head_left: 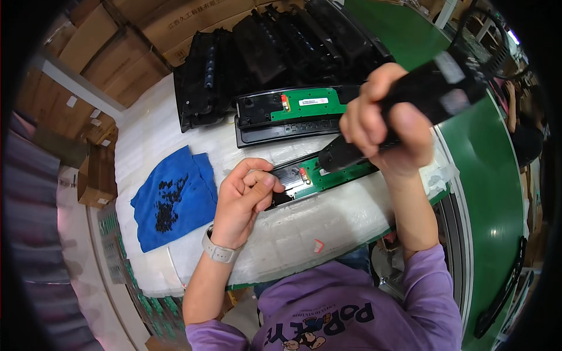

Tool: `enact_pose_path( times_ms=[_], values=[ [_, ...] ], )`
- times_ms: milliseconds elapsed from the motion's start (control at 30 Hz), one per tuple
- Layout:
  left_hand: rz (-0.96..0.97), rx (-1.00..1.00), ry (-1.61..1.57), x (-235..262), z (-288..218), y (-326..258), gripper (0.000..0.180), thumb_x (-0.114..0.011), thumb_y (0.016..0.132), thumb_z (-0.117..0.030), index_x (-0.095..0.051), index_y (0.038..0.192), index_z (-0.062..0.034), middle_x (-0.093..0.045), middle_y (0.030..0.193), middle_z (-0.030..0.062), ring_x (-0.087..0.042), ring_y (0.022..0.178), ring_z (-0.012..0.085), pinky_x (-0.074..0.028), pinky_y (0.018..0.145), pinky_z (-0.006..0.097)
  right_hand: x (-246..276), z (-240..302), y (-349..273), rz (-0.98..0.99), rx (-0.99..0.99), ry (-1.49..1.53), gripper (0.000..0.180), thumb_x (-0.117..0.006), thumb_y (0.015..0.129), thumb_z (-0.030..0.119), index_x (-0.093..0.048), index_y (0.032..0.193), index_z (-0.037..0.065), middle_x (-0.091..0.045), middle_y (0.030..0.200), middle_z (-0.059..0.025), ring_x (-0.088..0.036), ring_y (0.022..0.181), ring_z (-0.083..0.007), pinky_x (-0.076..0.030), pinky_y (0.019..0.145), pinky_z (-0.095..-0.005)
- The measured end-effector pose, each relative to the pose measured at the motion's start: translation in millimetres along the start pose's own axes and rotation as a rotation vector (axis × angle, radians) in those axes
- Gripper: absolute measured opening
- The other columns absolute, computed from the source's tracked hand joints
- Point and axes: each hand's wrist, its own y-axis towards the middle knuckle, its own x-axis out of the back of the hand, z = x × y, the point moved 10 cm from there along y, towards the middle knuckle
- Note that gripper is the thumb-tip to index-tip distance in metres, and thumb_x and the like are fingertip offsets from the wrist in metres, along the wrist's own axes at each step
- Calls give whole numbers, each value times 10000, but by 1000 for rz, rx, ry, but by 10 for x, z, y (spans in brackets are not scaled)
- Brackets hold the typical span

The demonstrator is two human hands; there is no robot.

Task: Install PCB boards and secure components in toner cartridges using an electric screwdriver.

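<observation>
Black electric screwdriver (pixel 410 102) gripped in right hand (pixel 383 126), left hand (pixel 243 196) pinching green-boarded panel (pixel 319 172), blue cloth (pixel 172 196) holding probably screws.

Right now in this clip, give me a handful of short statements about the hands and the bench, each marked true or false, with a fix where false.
1. The right hand grips a black power screwdriver. True.
2. The screwdriver's tip points at the green circuit board of the near black panel. True.
3. The left hand lies flat on the blue cloth. False: it steadies the near black panel's left end; the cloth lies apart to its left.
4. The blue cloth carries a heap of small dark screws. True.
5. The left wrist is bare. False: it wears a watch with a pale band.
6. Only one panel is on the bench. False: a second panel lies behind.
</observation>
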Motion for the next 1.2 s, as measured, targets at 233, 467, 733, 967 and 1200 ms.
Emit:
enact_pose_path(
  times_ms=[233,467,733,967,1200],
  values=[
    [124,44,1,-171,70,-73,100,-596,854,-56,-561,934,-7,-634,763,96,-388,485,27,-316,460,161,-121,195,-42,56,120,361,367,-506,860,369,-438,1032,52,-484,636,6,-457,476,-108,-422,585,-297],
    [67,37,74,-114,129,-81,171,-566,892,-163,-582,913,6,-609,768,102,-365,480,31,-301,465,168,-149,176,-81,43,125,311,388,-515,857,407,-442,1032,69,-478,628,15,-461,479,-99,-421,588,-292],
    [52,42,88,-146,105,-110,172,-575,883,-130,-610,959,20,-633,785,105,-375,485,33,-317,477,173,-172,159,-109,19,129,243,392,-518,855,415,-445,1029,71,-477,628,20,-458,468,-92,-420,584,-286],
    [46,15,84,-143,77,-123,167,-605,850,-76,-610,986,21,-656,827,121,-407,490,19,-299,436,154,-176,132,-108,14,118,239,381,-503,859,405,-435,1020,66,-466,609,22,-447,450,-91,-420,571,-284],
    [90,51,118,-173,82,-134,177,-613,848,-92,-602,986,18,-662,820,112,-398,455,10,-289,407,142,-155,109,-110,-15,92,262,367,-472,871,395,-435,1017,60,-459,600,18,-431,450,-92,-411,575,-287]
  ],
)
